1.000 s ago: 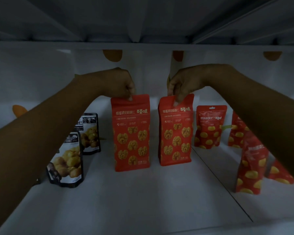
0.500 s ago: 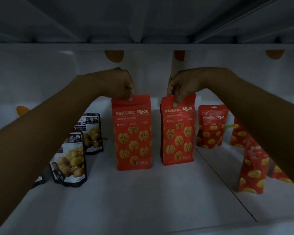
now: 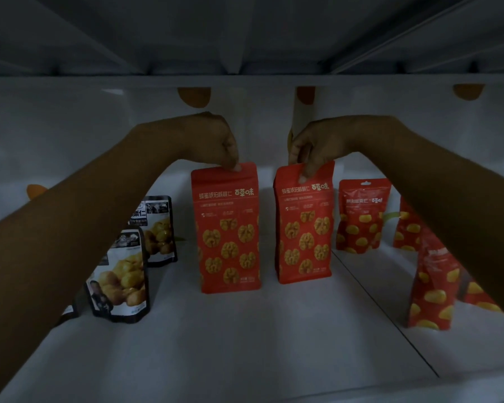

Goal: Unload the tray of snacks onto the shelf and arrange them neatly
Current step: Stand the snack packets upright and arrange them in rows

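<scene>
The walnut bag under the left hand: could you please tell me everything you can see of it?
The walnut bag is a tall red pouch, glossy like plastic film, with a flat sealed top strip, yellow lettering and printed walnut halves. It stands upright on the white shelf, front towards the camera. The left hand pinches its top edge. A gap separates it from its twin to the right.

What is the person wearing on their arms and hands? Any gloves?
No gloves. The left hand and right hand are bare. The left forearm and right forearm are bare too, no sleeve in view. I see no watch, bracelet or ring, though the light is dim.
</scene>
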